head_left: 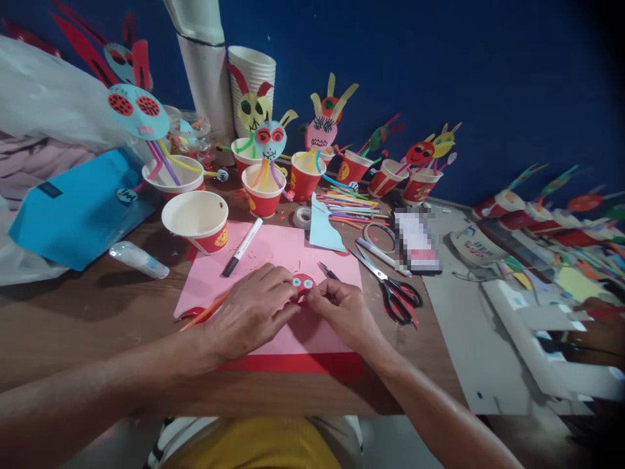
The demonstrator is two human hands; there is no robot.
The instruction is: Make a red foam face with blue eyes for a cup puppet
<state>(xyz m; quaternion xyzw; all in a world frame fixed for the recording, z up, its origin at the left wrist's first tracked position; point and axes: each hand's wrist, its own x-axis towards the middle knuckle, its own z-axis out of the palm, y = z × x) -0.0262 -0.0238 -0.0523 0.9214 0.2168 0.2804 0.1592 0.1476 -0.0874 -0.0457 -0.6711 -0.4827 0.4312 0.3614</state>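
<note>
Between my hands, over a pink paper sheet (pixel 312 335), is a small red paper face (pixel 305 283) with two pale round eyes. My left hand (pixel 254 309) pinches its left edge, and my right hand (pixel 344 309) pinches its lower right side. An orange stick (pixel 205 314) passes beneath my left hand. Beyond that hand lies a white marker with a black end (pixel 243 247). The dark tip of a pen (pixel 328 270) shows just beyond my right hand. Black-handled scissors (pixel 385 283) lie open to the right of the sheet.
Red and white cups with paper faces (pixel 263 192) line the back by the blue wall. An uncovered cup (pixel 195 218) stands at the left, near a clear bottle (pixel 139 259). Colored sticks (pixel 356 205), tape (pixel 303 217) and a phone (pixel 417 241) lie behind the sheet.
</note>
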